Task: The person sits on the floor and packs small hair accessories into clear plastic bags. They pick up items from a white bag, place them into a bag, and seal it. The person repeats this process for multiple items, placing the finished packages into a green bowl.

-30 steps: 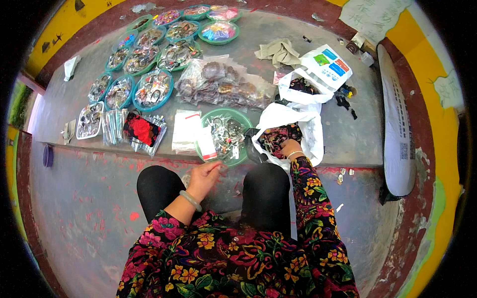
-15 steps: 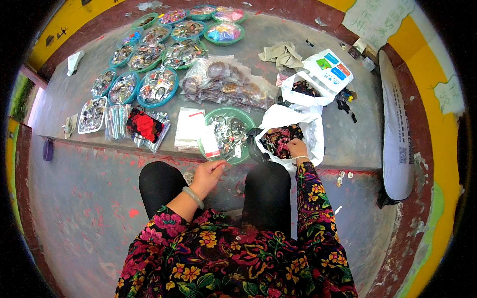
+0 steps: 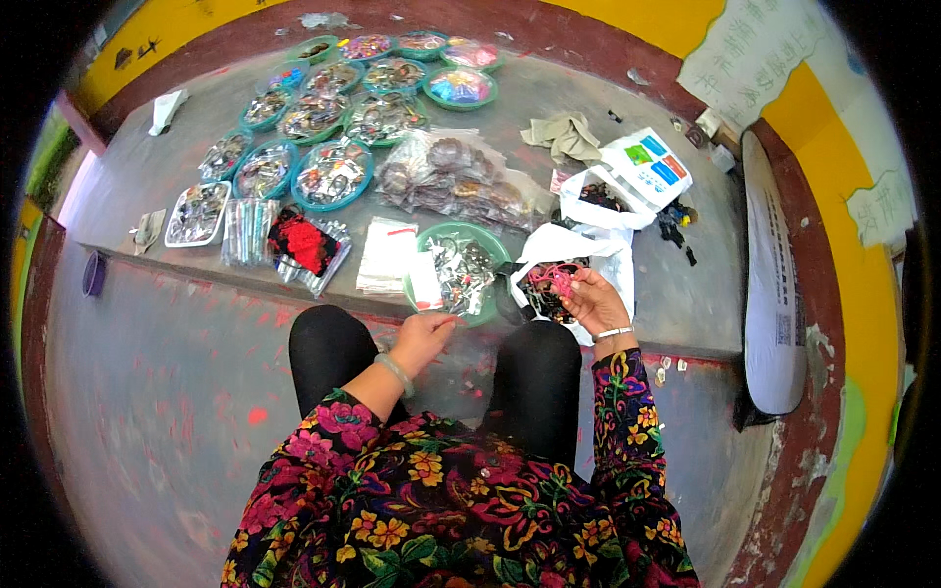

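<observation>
My right hand [image 3: 596, 306] is raised over the near white plastic bag [image 3: 619, 257], fingers pinched on a tangle of bright pink cord [image 3: 559, 277]. Dark, multicoloured strands [image 3: 545, 302] lie inside that bag. By the front edge of the raised platform, my left hand [image 3: 421, 341] is closed, thumb against the fingers; whatever may be in it is too small to make out. Just beyond it stands a green basket [image 3: 482, 232] of small packaged trinkets, with a white card [image 3: 424, 282] leaning on its left side. White packets [image 3: 386, 257] are stacked beside the basket.
Round baskets of trinkets [image 3: 333, 174] fill the far left, near a white tray [image 3: 227, 211]. Clear bags of brown beads [image 3: 461, 181] lie in the middle. Behind the near bag sits another white bag [image 3: 642, 167], with a beige cloth [image 3: 564, 135] beyond. A long board [image 3: 774, 284] leans at right.
My right hand has come up out of the near bag toward me, now with pink cord in its fingers. The left hand stays closed near the basket. The whole view has shifted slightly.
</observation>
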Demonstrator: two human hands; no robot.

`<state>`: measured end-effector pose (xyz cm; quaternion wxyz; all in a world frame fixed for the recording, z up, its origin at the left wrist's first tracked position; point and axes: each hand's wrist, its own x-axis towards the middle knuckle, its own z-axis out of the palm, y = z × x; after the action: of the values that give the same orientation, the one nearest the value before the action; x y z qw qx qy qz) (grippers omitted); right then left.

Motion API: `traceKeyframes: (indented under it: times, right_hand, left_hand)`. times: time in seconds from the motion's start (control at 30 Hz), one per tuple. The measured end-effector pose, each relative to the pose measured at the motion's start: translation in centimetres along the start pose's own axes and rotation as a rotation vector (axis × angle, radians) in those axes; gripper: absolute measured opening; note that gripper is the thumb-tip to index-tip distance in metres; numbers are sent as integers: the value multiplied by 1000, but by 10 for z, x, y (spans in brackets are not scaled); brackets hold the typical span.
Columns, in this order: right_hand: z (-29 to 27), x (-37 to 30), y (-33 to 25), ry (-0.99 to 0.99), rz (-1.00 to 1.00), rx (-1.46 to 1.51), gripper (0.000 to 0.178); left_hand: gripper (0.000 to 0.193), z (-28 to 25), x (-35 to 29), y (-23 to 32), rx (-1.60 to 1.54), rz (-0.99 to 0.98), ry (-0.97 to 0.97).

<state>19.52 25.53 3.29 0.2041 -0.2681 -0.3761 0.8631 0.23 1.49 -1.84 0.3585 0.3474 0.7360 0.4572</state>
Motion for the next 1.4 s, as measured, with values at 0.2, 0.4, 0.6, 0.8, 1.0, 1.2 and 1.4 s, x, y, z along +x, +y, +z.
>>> traceKeyframes:
  times: [0.2, 0.4, 0.6, 0.8, 1.0, 1.2, 1.4]
  right_hand:
    - [74, 3, 26, -188, 42, 78, 25]
    - [90, 12, 70, -143, 52, -111, 30]
    - [104, 5, 77, -209, 109, -169, 27]
    - [111, 5, 89, -195, 194, -347, 18]
    - [105, 15, 106, -69, 125, -667, 15]
    - [91, 21, 124, 27, -235, -1128, 13]
    - [113, 3, 114, 18, -657, -1471, 13]
  left_hand:
    - [19, -6, 3, -6, 100, 75, 3]
    - [19, -9, 2, -16, -375, -148, -144]
    - [18, -11, -1, -11, -305, -183, -159]
    - [15, -4, 6, -24, -140, -66, -117]
    - [14, 3, 11, -37, -163, -5, -91]
    - [15, -4, 0, -12, -330, -149, -111]
    - [21, 0, 5, -23, -448, -167, -116]
